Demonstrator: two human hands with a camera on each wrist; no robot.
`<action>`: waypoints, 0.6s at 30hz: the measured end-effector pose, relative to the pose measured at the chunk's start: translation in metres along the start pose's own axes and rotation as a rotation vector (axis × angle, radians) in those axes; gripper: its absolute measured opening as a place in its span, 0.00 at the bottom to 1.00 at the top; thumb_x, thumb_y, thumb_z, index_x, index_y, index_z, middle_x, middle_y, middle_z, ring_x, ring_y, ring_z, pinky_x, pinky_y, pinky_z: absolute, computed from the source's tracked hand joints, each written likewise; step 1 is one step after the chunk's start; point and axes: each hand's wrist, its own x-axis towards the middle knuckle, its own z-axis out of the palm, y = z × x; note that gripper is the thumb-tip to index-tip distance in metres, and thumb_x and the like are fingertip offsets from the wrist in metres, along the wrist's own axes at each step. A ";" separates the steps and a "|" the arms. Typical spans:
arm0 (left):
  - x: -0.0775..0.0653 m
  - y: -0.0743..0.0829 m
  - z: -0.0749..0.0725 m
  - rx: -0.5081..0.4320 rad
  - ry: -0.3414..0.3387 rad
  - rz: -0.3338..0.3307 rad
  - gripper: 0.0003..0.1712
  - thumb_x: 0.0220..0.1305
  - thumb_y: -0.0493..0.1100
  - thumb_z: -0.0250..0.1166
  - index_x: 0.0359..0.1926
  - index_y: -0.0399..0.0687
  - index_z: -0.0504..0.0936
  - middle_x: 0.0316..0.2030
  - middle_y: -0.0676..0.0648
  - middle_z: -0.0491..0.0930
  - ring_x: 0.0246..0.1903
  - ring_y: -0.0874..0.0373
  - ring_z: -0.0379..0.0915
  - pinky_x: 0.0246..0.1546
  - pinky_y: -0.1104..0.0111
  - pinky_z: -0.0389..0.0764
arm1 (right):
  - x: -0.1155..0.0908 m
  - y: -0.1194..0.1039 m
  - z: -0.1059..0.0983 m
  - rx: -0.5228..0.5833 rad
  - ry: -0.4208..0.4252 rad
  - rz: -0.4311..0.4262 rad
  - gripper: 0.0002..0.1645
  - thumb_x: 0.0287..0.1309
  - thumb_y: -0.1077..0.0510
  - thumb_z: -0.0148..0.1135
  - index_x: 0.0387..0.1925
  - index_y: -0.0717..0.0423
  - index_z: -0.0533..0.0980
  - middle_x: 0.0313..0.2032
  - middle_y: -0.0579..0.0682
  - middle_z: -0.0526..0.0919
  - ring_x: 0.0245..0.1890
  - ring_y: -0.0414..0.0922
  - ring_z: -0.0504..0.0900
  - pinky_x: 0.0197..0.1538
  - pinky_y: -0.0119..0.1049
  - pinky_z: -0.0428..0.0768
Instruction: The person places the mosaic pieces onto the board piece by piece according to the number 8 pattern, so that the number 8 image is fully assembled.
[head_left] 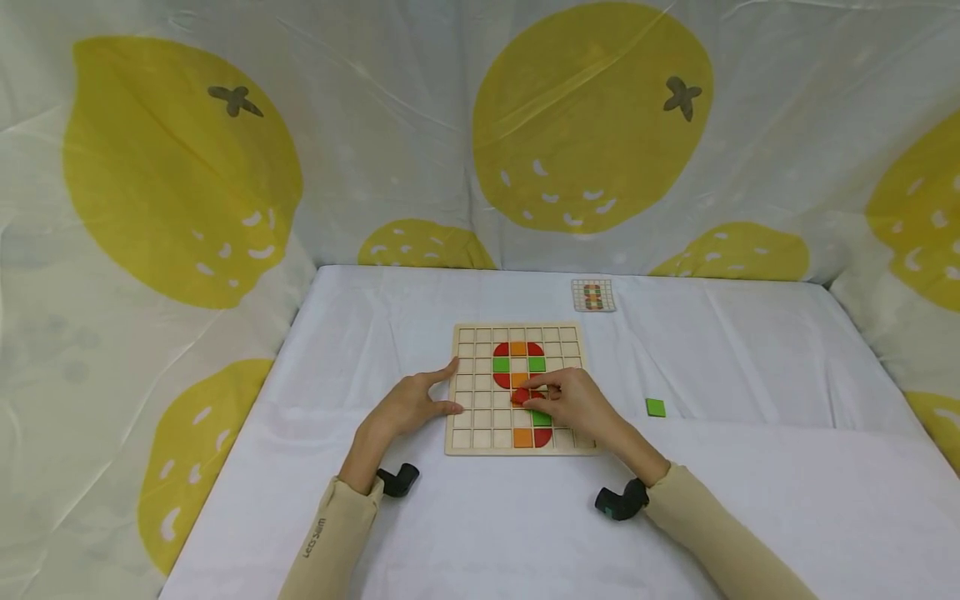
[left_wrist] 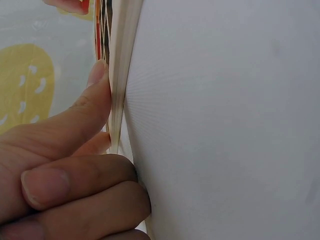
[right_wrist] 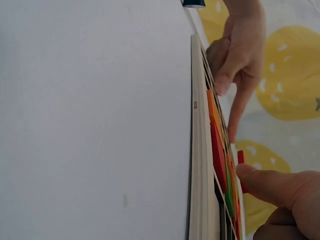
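Note:
A square wooden grid board lies on the white cloth, with red rounded pieces and orange and green square tiles set in some of its cells. Along its left edge my left hand rests, thumb and forefinger spread and touching the rim. The other left fingers are curled beside the board in the left wrist view. My right hand pinches a red rounded tile between thumb and fingers over the board's middle. In the right wrist view this red tile stands apart from the board's surface, its far part covered by the thumb.
A loose green square tile lies on the cloth to the right of the board. Behind the board is a small card printed with a coloured grid pattern. A lemon-print curtain rises along the table's back and sides.

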 end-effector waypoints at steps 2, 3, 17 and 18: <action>0.000 0.000 0.000 0.000 0.001 0.001 0.50 0.64 0.55 0.73 0.81 0.63 0.57 0.76 0.38 0.65 0.76 0.43 0.62 0.72 0.47 0.69 | 0.002 -0.002 0.005 -0.019 -0.007 0.005 0.18 0.58 0.51 0.77 0.49 0.52 0.89 0.14 0.40 0.59 0.18 0.37 0.58 0.25 0.27 0.53; 0.000 0.000 0.000 0.000 0.000 0.003 0.50 0.64 0.54 0.73 0.81 0.63 0.57 0.76 0.38 0.65 0.76 0.43 0.62 0.72 0.47 0.69 | 0.003 -0.003 0.007 -0.022 -0.010 0.010 0.18 0.58 0.51 0.77 0.49 0.52 0.89 0.15 0.40 0.60 0.19 0.37 0.59 0.25 0.27 0.54; 0.001 -0.002 0.000 0.000 -0.007 0.005 0.50 0.64 0.55 0.73 0.81 0.64 0.56 0.76 0.39 0.64 0.77 0.42 0.60 0.73 0.46 0.68 | 0.009 -0.011 0.016 -0.056 0.000 -0.012 0.19 0.58 0.52 0.78 0.51 0.51 0.88 0.15 0.41 0.59 0.18 0.37 0.58 0.24 0.27 0.53; 0.001 -0.002 0.000 -0.001 -0.008 0.002 0.50 0.64 0.55 0.73 0.81 0.64 0.56 0.76 0.39 0.64 0.77 0.42 0.60 0.72 0.46 0.68 | 0.009 -0.011 0.016 -0.052 0.002 -0.016 0.20 0.58 0.52 0.78 0.51 0.51 0.88 0.14 0.41 0.59 0.17 0.37 0.58 0.23 0.27 0.53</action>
